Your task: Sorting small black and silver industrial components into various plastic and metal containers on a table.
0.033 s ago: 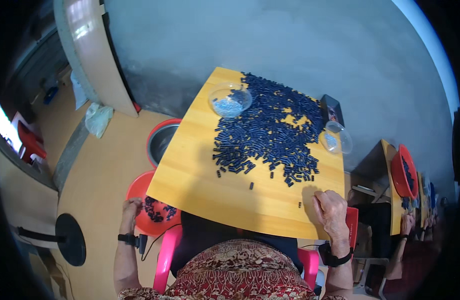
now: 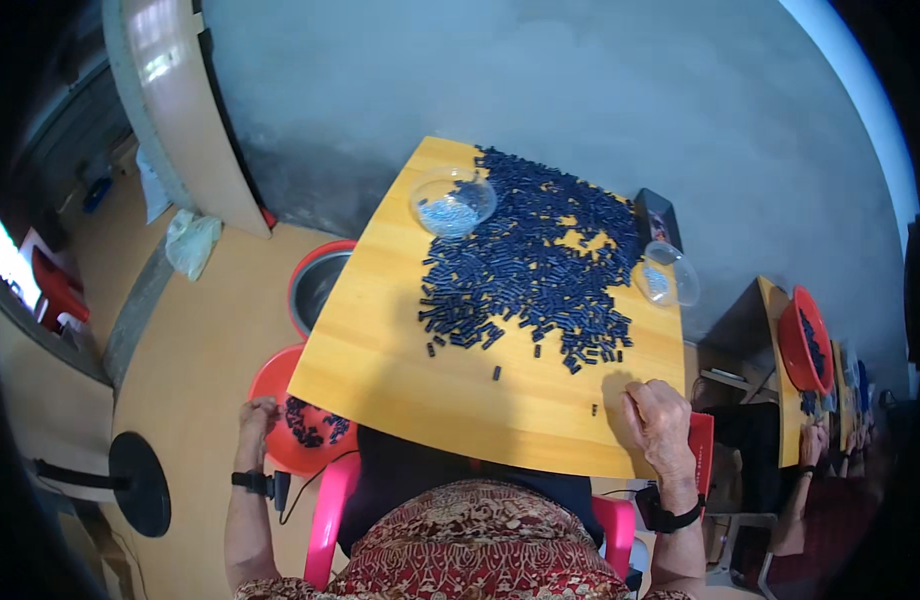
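My left hand (image 2: 259, 413) hangs left of the table, at the rim of a red basin (image 2: 266, 375) with small dark pieces (image 2: 303, 425) inside. Its fingers are curled; whatever they hold, if anything, does not show. On the table's right front corner rests my right hand (image 2: 660, 425), closed, its fingertips turned under and hidden. A tiny dark piece (image 2: 594, 409) lies just left of it. Farther left is a lone small black block (image 2: 497, 373). A wide heap of such black blocks (image 2: 540, 260) covers the far part of the yellow table (image 2: 400, 390).
A clear bowl (image 2: 450, 217) of small pale pieces stands left of the heap, a smaller clear tub (image 2: 657, 283) right of it. A dark tray (image 2: 660, 220) lies behind that tub. A grey-lined basin (image 2: 320, 285) is beside the table; another person's arm (image 2: 795, 500) shows at right.
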The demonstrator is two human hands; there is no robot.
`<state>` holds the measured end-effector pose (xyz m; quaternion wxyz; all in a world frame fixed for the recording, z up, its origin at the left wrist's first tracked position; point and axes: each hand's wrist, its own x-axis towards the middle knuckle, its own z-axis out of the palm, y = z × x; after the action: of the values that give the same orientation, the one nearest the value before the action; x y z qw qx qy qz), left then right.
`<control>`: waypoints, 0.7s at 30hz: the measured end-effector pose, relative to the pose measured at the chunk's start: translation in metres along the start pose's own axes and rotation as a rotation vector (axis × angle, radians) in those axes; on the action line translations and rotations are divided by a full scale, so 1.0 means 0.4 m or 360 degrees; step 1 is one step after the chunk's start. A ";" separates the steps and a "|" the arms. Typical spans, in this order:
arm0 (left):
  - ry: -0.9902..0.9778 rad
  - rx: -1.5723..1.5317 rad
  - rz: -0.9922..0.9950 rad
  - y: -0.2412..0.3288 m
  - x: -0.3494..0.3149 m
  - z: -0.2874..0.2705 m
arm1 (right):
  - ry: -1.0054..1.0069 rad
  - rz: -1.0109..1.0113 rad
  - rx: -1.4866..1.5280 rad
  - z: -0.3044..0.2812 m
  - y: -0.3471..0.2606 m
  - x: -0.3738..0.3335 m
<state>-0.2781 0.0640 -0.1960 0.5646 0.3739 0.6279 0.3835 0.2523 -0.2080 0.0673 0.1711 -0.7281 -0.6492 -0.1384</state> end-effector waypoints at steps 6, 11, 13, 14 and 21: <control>0.0027 -0.0104 0.0434 0.167 -0.017 0.064 | -0.0130 0.0117 0.0041 0.006 0.051 -0.045; -0.0099 0.0075 0.0998 0.406 -0.195 0.253 | -0.0379 0.0091 -0.0105 0.043 0.041 -0.079; -0.0367 0.0327 0.1049 0.465 -0.275 0.341 | -0.0475 0.0049 -0.0128 0.092 0.063 -0.089; -0.0379 0.0322 0.1062 0.476 -0.297 0.383 | -0.0463 0.0059 -0.0138 0.105 0.073 -0.080; -0.0809 0.1321 0.1786 0.500 -0.384 0.580 | -0.0313 0.0138 -0.0051 0.135 0.125 -0.026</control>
<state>-0.0272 0.0244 0.0338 0.2242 0.8984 0.2857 0.2472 0.2996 -0.1991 0.0105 0.1006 -0.7682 -0.6285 -0.0691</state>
